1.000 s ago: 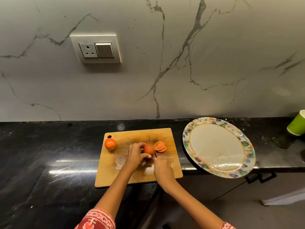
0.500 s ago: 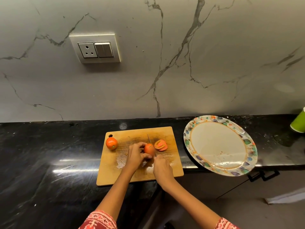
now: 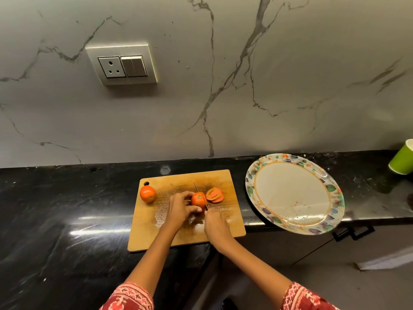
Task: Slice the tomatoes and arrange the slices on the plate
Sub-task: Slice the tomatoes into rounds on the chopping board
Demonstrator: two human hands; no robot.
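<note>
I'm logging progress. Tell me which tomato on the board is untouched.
The whole tomato at the cutting board's left edge, below the hanging hole; no hand touches it.

Two tomatoes are counted: one whole tomato (image 3: 147,193) and one partly cut tomato (image 3: 198,200). One small pile of slices (image 3: 214,194), one knife (image 3: 200,196), one cutting board (image 3: 223,229), one plate (image 3: 290,191), one green cup (image 3: 402,158) and one wall socket (image 3: 121,64) are seen.
</note>
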